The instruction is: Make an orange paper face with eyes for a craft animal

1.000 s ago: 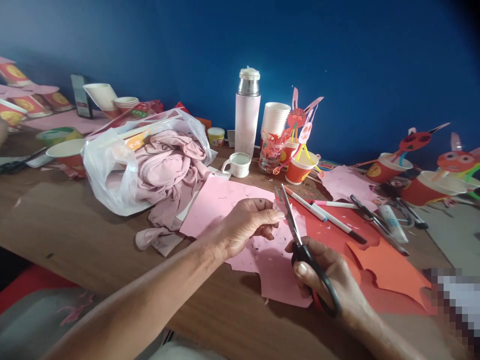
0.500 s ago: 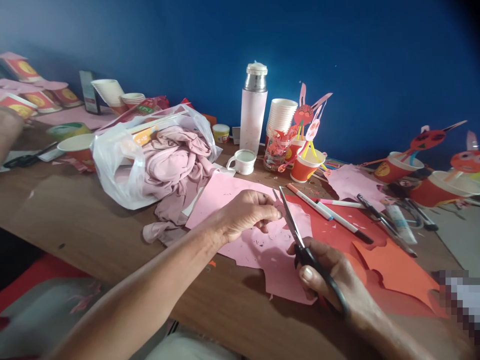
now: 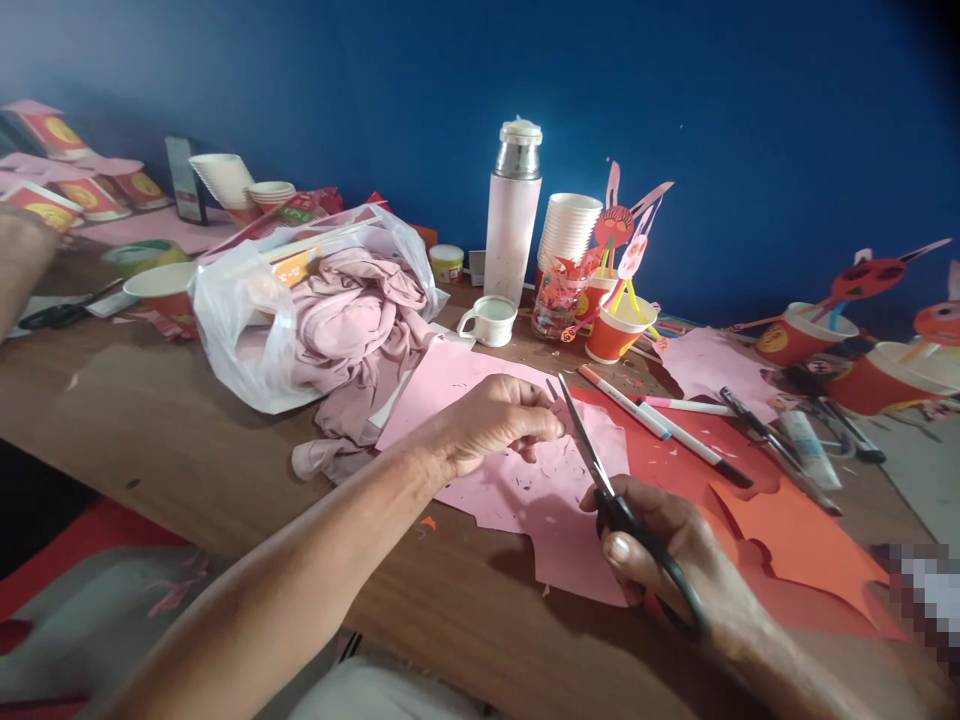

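Between the thumb and fingers of my left hand (image 3: 502,425) is pinched a small piece of pink paper (image 3: 561,410), partly hidden by the fingertips. My right hand (image 3: 667,545) grips black-handled scissors (image 3: 592,450), their blades slightly parted and pointing up at the small piece. Under both hands lies a large sheet of pink paper (image 3: 570,560) with ragged cut edges and dark scraps on it. A red sheet (image 3: 660,460) and an orange cut sheet (image 3: 802,550) lie to the right.
Markers (image 3: 694,445) and a white tube (image 3: 810,450) lie at the right. Behind stand a white mug (image 3: 491,322), a thermos (image 3: 514,230) and paper cups with rabbit figures (image 3: 619,330). A plastic bag (image 3: 247,350) holds pink cloth. Another person's arm (image 3: 26,260) is at far left.
The view has shifted slightly, so the table things sit a little further right. My hands keep nearly the same pose, with the scissor blades still slightly parted by the pink piece.
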`<action>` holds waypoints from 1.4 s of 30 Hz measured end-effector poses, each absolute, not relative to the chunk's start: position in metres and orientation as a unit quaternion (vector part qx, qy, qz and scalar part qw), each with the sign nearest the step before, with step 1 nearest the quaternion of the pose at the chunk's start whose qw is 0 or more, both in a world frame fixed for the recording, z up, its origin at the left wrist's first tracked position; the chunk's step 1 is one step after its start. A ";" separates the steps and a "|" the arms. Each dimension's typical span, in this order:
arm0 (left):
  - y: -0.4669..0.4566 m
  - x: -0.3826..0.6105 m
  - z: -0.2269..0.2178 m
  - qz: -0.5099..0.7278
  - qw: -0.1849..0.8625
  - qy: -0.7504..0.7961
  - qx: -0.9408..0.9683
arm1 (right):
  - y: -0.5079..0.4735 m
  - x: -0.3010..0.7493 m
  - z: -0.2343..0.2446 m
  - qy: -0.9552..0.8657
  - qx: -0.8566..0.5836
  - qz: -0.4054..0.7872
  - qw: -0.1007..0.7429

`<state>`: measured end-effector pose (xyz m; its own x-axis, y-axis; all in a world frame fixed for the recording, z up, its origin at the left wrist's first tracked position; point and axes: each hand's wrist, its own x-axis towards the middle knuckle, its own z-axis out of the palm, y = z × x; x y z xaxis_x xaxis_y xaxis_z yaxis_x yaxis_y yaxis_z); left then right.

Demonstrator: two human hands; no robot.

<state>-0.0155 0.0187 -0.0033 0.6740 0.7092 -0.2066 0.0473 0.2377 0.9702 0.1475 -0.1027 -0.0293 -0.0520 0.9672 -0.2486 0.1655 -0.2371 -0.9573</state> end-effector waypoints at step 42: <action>0.011 -0.005 -0.004 0.301 0.711 0.353 0.529 | -0.099 0.151 -0.043 -0.513 -0.545 0.536 0.391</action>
<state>-0.0051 0.0106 -0.0042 0.5700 0.8009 -0.1832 -0.0552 0.2598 0.9641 0.1505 -0.0986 -0.0430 -0.1010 0.9778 -0.1837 0.1398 -0.1689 -0.9757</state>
